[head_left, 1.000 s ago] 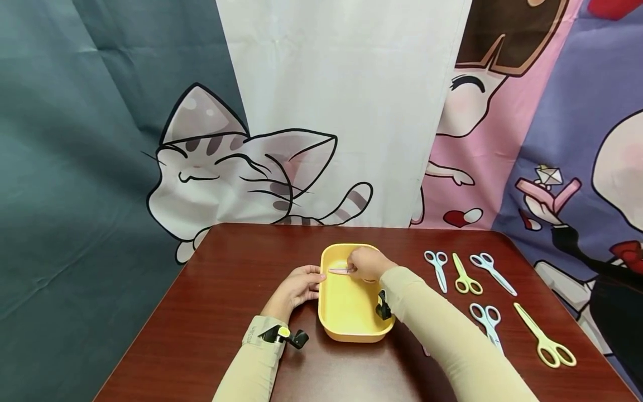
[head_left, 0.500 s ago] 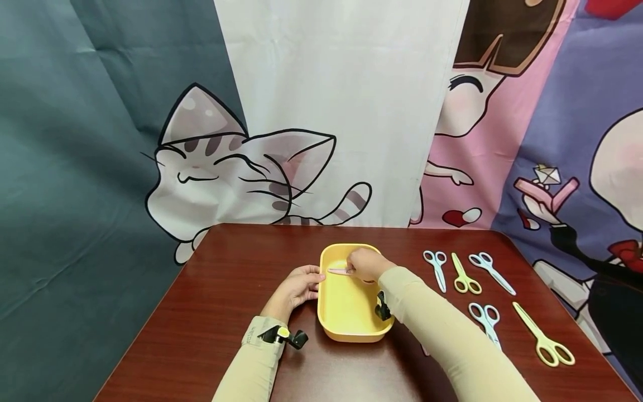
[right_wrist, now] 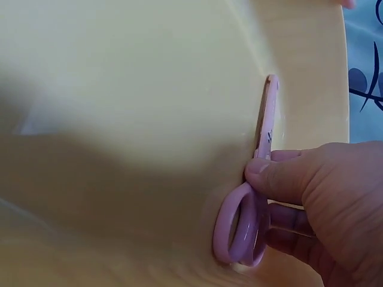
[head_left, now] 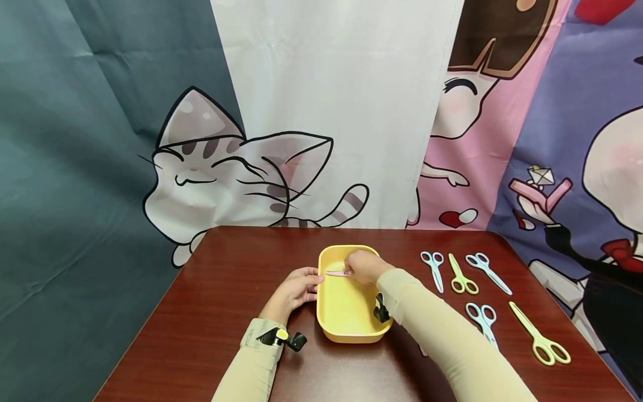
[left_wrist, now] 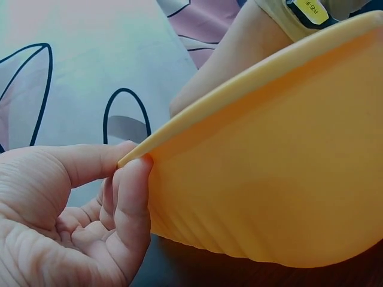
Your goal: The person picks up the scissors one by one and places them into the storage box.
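Your left hand [left_wrist: 90, 209] is pinching the yellow tray [left_wrist: 263, 167], your right hand [right_wrist: 341, 197] pink scissors [right_wrist: 266, 134], likely light, stiff, best held near the pivot.

Three blue scissors [head_left: 436, 272], two yellow scissors [head_left: 537, 336] and one partly hidden pink item [head_left: 423, 350] lie toward the right edge of the tabletop [head_left: 226, 301]; one tray [head_left: 346, 312] holds one pink pair [head_left: 337, 273].

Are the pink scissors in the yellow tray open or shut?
Shut: in the right wrist view, the pink scissors have their blades together in one narrow strip and their handle loops overlapping.
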